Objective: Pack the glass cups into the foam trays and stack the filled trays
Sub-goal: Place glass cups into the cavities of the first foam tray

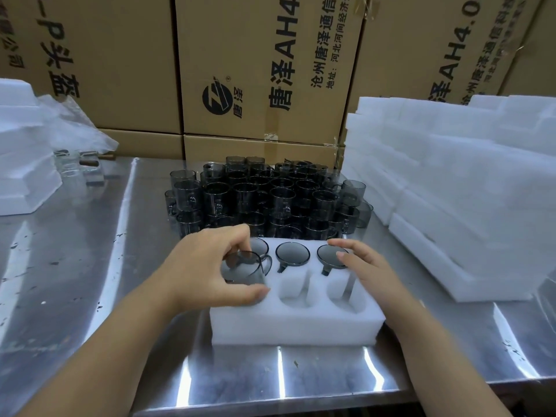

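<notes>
Steel table [90,266], foam tray [294,326] — left hand [207,266] grips smoky glass cup [249,270]

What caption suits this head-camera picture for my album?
Left hand holds a smoky glass cup over the foam tray; right hand rests on a packed cup.

Both forearms bare, reaching forward. Left hand [210,266] curled, thumb and fingers gripping a cup [244,270] by its rim. Right hand [371,273] palm down, fingers straight.
</notes>
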